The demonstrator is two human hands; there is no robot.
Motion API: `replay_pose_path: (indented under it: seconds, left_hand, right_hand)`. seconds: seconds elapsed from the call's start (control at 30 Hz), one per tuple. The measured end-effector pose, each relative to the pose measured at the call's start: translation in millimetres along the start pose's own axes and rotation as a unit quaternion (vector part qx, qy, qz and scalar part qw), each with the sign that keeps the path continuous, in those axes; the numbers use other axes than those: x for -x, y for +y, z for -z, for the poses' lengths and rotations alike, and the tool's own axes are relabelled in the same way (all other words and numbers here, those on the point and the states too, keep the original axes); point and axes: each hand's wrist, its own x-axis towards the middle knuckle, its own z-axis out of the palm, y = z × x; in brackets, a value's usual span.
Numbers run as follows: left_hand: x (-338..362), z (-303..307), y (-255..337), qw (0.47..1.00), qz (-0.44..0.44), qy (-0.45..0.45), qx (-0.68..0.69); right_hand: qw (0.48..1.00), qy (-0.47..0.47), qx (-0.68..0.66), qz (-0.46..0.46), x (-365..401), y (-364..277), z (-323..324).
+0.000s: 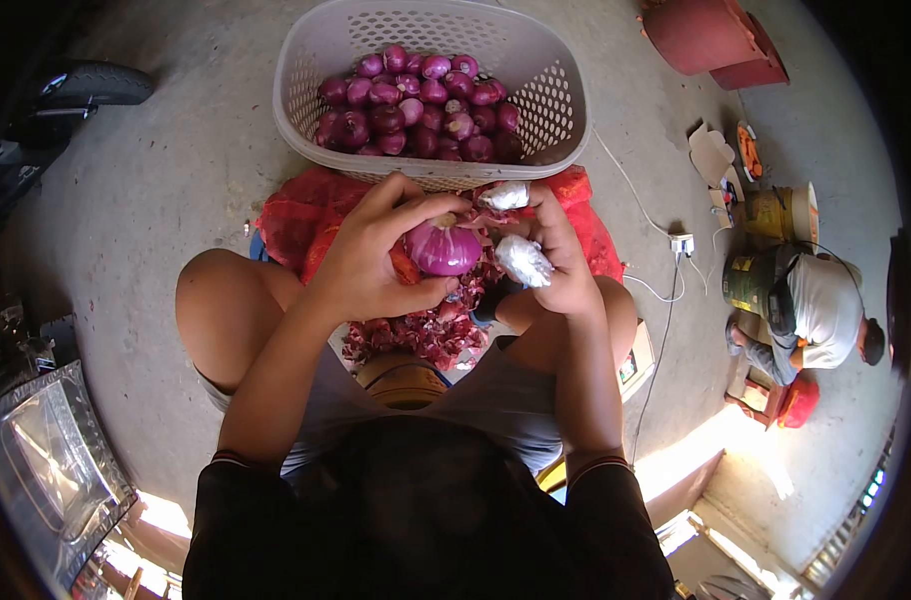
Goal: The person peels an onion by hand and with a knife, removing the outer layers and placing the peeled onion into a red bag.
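Onion (444,250) — glossy, purple, round.

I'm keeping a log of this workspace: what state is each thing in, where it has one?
Left hand: closed on an onion.
Onion: held, its purple surface shiny.
Right hand: open, thumb and a finger apart, both wrapped in something shiny.
Basket: upright, partly filled with onions.
Onion skins: loose, heaped.
Red sack: crumpled.
Cardboard box: flap open.
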Motion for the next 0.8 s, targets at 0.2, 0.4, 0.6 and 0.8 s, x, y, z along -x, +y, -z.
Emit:
replay_pose_path:
  seconds: [0.2,0.4,0.6,0.8]
  left_hand:
    - [2.0,-1.3,-4.8,0.999,-0.010,0.015,-0.031]
    - [-0.2,-0.5,2.3,0.993,0.000,0.018,-0.117]
    - [0.6,-3.0,1.5,0.989,-0.011,0.047,-0.138]
    - [2.9,-6.3,-5.9,0.986,-0.054,0.086,-0.131]
  right_hand:
    - [0.996,-0.043,0.063,-0.046,0.9,-5.3,-2.7]
    - [0.995,-0.062,0.062,-0.049,-1.0,1.7,-0.1]
    - [0.997,-0.029,0.065,-0.035,-4.6,-1.3,-5.2]
    - [0.997,-0.038,0.061,-0.040,-2.9,0.6,-3.7]
